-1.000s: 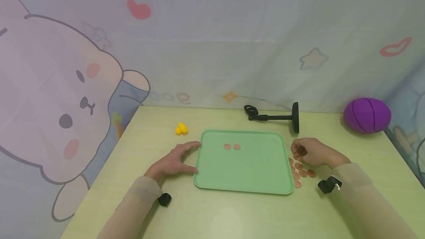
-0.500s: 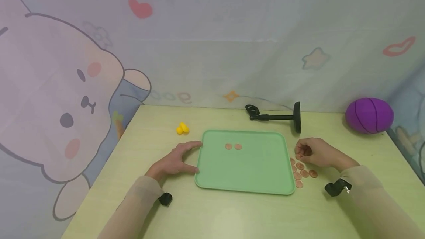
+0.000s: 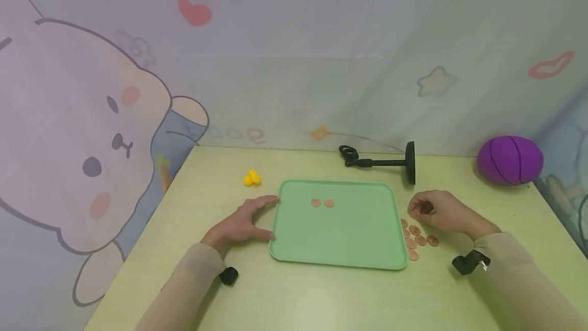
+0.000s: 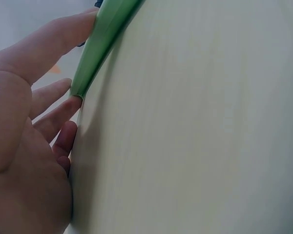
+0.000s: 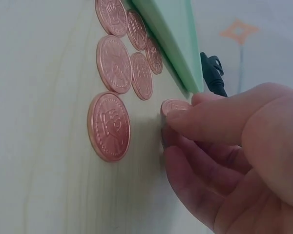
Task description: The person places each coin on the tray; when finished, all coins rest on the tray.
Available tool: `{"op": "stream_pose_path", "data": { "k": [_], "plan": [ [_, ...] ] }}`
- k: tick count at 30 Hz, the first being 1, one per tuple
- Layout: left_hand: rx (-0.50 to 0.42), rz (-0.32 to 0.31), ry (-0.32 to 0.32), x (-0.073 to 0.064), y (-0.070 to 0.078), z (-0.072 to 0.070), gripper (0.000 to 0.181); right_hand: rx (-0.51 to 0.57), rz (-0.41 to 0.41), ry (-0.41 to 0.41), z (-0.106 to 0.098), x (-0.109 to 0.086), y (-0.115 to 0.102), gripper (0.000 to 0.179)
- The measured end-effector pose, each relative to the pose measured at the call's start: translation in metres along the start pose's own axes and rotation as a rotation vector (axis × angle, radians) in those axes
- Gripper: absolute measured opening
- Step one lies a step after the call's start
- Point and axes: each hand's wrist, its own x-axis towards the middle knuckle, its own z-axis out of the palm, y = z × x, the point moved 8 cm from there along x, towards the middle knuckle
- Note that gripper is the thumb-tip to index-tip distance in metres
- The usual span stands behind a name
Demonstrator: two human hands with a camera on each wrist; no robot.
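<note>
A green tray (image 3: 340, 239) lies on the table with two copper coins, a left coin (image 3: 316, 203) and a right coin (image 3: 329, 203), near its far side. My left hand (image 3: 236, 223) touches the tray's left edge with thumb and fingers spread. Beyond the right edge my right hand (image 3: 441, 212) pinches a copper coin (image 5: 175, 104) between thumb and fingers, tilted up, as the right wrist view shows. The fingers hide most of that coin. Several loose coins (image 3: 420, 240) lie flat between this hand and the tray; the closest in the right wrist view is a coin (image 5: 109, 126).
Behind the tray a black stand (image 3: 388, 163) lies on its side. A purple ball (image 3: 511, 160) sits at the table's far right corner. Small yellow objects (image 3: 252, 178) rest behind the left hand. A printed cloth (image 3: 294, 65) hangs along the back.
My right hand has shifted slightly right, away from the tray, and the coin at its fingertips is now hidden in the head view. The left hand holds its place at the tray's edge.
</note>
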Motion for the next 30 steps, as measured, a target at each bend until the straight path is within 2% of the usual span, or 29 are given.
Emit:
{"op": "stream_pose_path", "data": {
  "k": [5,8,14,20,30],
  "plan": [
    [-0.008,0.001,-0.003,0.0001,-0.0017,0.0006,0.089,-0.014,-0.013,0.015,-0.0007,-0.0011,-0.0005,0.013],
    [-0.004,-0.001,-0.002,-0.0001,-0.0019,0.0004,0.089,-0.029,0.007,0.018,-0.001,-0.0024,0.0016,0.012],
    [0.003,0.005,0.002,-0.0005,-0.001,-0.0001,0.089,-0.022,0.038,0.013,0.0001,-0.0052,0.0066,0.021],
    [0.011,0.001,0.002,-0.001,-0.0004,-0.0004,0.09,-0.02,0.011,0.024,-0.0007,-0.0055,0.0067,0.023],
    [0.007,-0.003,0.001,-0.0005,0.0008,-0.0009,0.09,-0.088,-0.013,0.062,-0.0057,-0.0056,0.0016,0.021]
  ]
}}
